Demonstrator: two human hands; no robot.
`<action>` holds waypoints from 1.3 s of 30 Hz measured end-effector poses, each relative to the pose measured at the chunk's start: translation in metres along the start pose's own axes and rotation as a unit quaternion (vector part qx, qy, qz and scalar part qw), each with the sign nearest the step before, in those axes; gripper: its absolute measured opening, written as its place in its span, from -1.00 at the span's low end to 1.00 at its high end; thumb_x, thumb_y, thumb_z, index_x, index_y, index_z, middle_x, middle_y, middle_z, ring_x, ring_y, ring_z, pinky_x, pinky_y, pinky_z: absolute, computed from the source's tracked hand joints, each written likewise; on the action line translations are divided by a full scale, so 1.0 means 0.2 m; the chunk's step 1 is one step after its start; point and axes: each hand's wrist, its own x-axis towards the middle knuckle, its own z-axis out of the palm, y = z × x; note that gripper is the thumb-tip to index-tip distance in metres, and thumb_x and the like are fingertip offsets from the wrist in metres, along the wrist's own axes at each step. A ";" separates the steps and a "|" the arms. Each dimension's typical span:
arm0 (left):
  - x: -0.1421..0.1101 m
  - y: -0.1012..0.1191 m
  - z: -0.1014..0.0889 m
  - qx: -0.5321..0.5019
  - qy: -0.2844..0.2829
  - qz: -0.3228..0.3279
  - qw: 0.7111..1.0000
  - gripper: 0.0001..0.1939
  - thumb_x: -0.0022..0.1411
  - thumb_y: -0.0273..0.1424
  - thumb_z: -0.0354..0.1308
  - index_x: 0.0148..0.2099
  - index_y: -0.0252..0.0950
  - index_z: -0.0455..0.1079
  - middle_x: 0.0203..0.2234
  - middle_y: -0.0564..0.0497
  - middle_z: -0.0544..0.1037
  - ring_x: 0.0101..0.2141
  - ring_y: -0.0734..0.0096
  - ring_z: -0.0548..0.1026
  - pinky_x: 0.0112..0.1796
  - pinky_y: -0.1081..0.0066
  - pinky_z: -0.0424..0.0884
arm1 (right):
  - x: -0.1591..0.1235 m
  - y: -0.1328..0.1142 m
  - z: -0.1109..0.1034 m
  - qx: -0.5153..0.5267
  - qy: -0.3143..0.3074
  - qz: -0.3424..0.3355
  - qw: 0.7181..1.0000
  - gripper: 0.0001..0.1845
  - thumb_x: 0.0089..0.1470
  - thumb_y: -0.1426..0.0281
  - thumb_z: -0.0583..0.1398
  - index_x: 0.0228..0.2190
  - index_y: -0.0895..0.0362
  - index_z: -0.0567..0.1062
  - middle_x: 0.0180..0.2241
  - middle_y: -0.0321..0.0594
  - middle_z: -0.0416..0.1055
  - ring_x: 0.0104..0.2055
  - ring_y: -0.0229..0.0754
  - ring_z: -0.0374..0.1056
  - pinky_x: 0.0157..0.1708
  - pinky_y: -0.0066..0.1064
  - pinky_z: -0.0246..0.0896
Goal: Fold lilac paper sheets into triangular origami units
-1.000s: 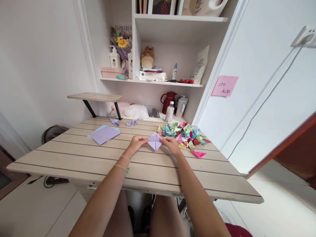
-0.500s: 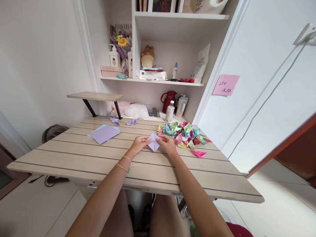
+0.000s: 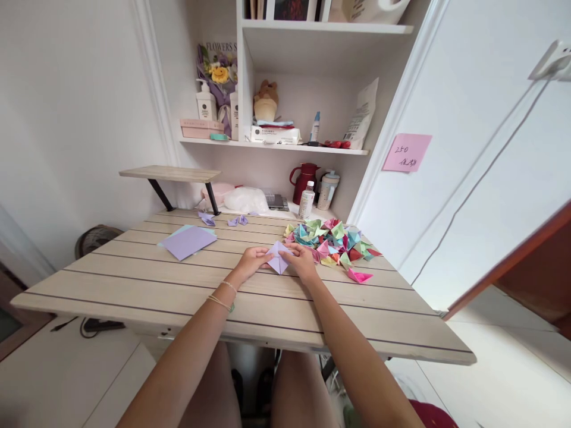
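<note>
A folded piece of lilac origami paper [image 3: 279,261], diamond-shaped with crease lines, is held just above the table between my two hands. My left hand [image 3: 252,261] pinches its left corner. On the other side, my right hand [image 3: 301,259] grips the right corner, its thumb lying on the paper's face. A heap of colourful folded paper boats [image 3: 332,242] spreads just beyond my right hand, with one pink boat [image 3: 359,276] apart at the front. To the left lies a stack of lilac sheets [image 3: 190,242]. Small folded lilac pieces [image 3: 237,221] rest farther back.
The slatted wooden table [image 3: 187,291] spans the front. At its back left stands a small raised shelf [image 3: 172,173] on black legs. A bottle [image 3: 307,201], a dark red jug [image 3: 304,183] and a tumbler [image 3: 329,190] stand behind the heap. A plastic bag [image 3: 246,200] lies nearby.
My right thumb has shifted slightly left over the face of the lilac paper. Both hands keep their hold at the same place, and the view has moved only a little.
</note>
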 end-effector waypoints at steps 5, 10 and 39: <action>0.00 0.00 0.00 -0.003 0.009 -0.004 1.000 -0.70 -0.15 -0.39 0.32 -0.31 -0.41 0.42 -0.40 -0.12 0.57 -0.43 0.38 0.52 -0.33 0.42 0.44 | 0.00 0.00 0.00 -0.002 0.000 0.002 1.000 -0.53 -0.38 0.28 0.33 -0.32 0.18 0.45 -0.45 -0.20 0.50 -0.45 -0.17 0.40 -0.44 -0.38 0.28; 0.00 0.00 0.00 0.000 0.015 -0.004 1.000 -0.72 -0.15 -0.41 0.32 -0.33 -0.41 0.42 -0.44 -0.08 0.57 -0.45 0.41 0.52 -0.33 0.43 0.44 | 0.00 0.01 0.00 -0.006 -0.001 0.001 1.000 -0.47 -0.37 0.28 0.33 -0.25 0.18 0.43 -0.48 -0.21 0.50 -0.48 -0.18 0.39 -0.45 -0.36 0.28; -0.02 0.01 0.02 0.040 0.000 0.012 0.999 -0.69 -0.18 -0.37 0.32 -0.34 -0.43 0.44 -0.52 -0.08 0.56 -0.48 0.35 0.51 -0.40 0.42 0.41 | -0.02 -0.01 0.01 -0.037 -0.020 0.001 0.999 -0.46 -0.34 0.28 0.32 -0.23 0.19 0.41 -0.52 -0.23 0.48 -0.51 -0.19 0.38 -0.50 -0.39 0.26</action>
